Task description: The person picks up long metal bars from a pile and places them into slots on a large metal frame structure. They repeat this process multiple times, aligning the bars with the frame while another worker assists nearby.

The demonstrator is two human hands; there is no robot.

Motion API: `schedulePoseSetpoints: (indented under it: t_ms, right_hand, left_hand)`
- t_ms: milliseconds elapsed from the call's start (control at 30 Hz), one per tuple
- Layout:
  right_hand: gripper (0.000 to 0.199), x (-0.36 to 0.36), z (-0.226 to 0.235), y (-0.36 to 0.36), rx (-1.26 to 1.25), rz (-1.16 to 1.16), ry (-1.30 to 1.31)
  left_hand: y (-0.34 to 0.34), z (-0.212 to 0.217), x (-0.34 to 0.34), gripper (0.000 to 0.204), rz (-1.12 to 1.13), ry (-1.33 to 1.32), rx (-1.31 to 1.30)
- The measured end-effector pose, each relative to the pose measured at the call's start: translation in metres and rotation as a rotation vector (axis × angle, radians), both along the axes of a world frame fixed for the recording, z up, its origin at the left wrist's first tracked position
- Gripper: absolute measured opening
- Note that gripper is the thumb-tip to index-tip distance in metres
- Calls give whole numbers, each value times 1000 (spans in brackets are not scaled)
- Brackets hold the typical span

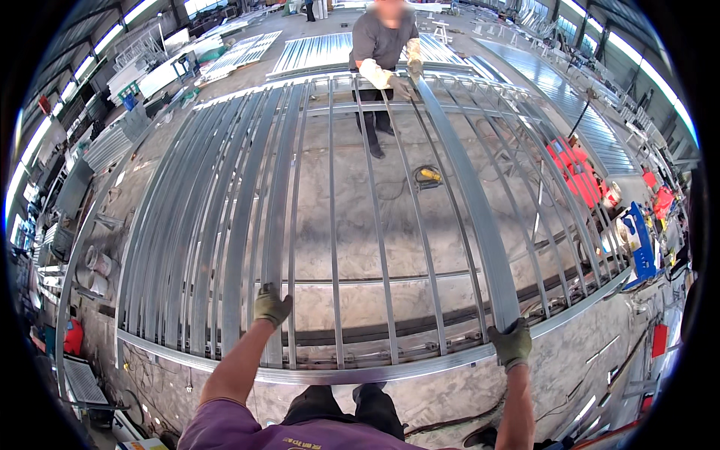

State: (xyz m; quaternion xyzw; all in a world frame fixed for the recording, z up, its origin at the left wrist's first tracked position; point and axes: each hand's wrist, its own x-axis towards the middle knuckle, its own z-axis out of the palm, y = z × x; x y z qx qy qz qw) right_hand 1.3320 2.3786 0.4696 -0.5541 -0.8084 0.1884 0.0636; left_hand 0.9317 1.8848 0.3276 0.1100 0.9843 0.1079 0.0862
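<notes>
Wide metal bar (476,195): near end in the right hand (512,343), rest of it running away from that hand, slanting left toward the far side. Right hand gloved, clamped on this end, just above the near rail (390,374) of the metal frame. Left hand (273,304), gloved too, well apart from the right, lies over a second flat bar (282,161), thumb out to the right; can't tell if its fingers close on it. Between the hands, several thin bars (381,255) run away, spaced apart. Left of left hand: many grey bars packed close, side by side. Right of right hand: more thin bars across the frame. Far ahead of the right hand, a co-worker (379,49) in dark clothes and pale gloves bends at the wide metal bar's far end. Beyond and between the hands, a yellow tool (429,174) on the floor (352,195). Farther out right of the right hand, red items (581,180) and a blue object (640,244); well left of left hand, a whitish bucket (97,260)
</notes>
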Motion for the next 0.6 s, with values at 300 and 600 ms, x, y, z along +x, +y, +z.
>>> schedulePoseSetpoints:
  t_ms: [300, 600]
  right_hand:
    - [73, -89, 19, -155, -131, 33, 125]
    - [73, -143, 19, -240, -191, -35, 243]
  left_hand:
    - [306, 98, 55, 68, 158, -1087, 1114]
    - [355, 56, 16, 59, 122, -821, 960]
